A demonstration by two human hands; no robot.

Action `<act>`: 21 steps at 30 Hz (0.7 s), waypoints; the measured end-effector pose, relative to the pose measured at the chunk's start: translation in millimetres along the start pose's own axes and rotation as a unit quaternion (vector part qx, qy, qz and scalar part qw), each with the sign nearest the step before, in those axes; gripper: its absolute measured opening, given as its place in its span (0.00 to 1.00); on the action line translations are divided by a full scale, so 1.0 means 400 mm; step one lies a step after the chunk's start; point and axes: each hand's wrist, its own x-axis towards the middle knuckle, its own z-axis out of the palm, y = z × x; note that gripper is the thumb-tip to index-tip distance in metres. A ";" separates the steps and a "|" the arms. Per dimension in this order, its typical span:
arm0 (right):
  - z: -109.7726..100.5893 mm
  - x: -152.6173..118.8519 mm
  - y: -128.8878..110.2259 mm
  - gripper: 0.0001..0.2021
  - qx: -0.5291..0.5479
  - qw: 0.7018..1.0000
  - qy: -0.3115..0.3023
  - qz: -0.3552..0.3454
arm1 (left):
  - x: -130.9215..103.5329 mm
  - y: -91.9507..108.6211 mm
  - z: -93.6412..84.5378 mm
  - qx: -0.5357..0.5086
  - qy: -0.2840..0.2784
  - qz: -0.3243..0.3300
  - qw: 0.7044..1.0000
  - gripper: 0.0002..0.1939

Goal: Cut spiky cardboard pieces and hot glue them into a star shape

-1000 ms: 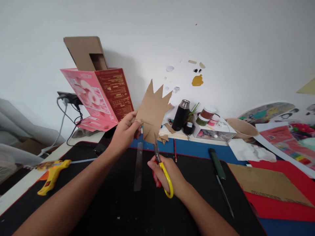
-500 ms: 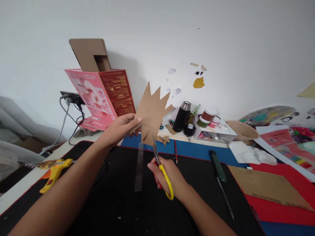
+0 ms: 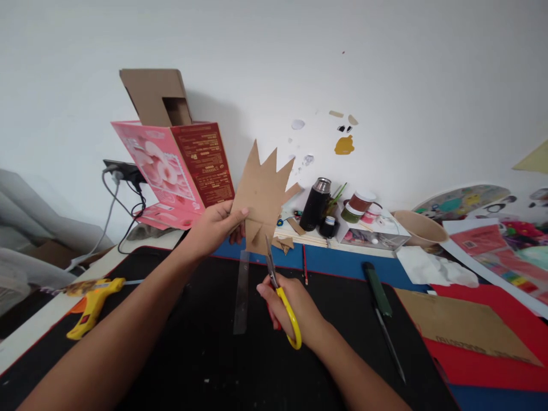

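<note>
My left hand (image 3: 225, 224) pinches the left edge of a brown cardboard piece (image 3: 264, 191), thumb in front and fingers behind. Three pointed teeth run along its top edge, and a narrow strip sticks out at the right. In my right hand (image 3: 295, 305) is a pair of scissors (image 3: 287, 311) with yellow and red handles. Its blades point up at the lower edge of the cardboard; whether they touch it I cannot tell. Below the cardboard, a clear ruler (image 3: 242, 294) lies on the black mat (image 3: 184, 365).
A yellow glue gun (image 3: 95, 305) lies at left, near a pink box (image 3: 156, 165). Behind the mat stand a black thermos (image 3: 315, 204) and paint jars (image 3: 357, 206). A red pencil (image 3: 305, 265), a green cutter (image 3: 377, 290), a pen (image 3: 390, 345) and a cardboard sheet (image 3: 466, 325) lie rightward.
The cardboard has tilted very slightly, and its teeth sit a little further left and higher. Both hands keep their holds, and the view has shifted a little.
</note>
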 end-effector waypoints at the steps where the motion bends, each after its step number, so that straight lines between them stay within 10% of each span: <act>1: 0.000 0.000 0.002 0.16 -0.001 1.000 0.000 -0.004 | 0.000 -0.001 0.000 0.000 0.001 0.001 1.000 0.22; 21: 0.010 0.004 0.015 0.14 -0.007 1.000 0.010 0.013 | 0.002 -0.007 0.002 -0.002 0.011 0.001 1.000 0.23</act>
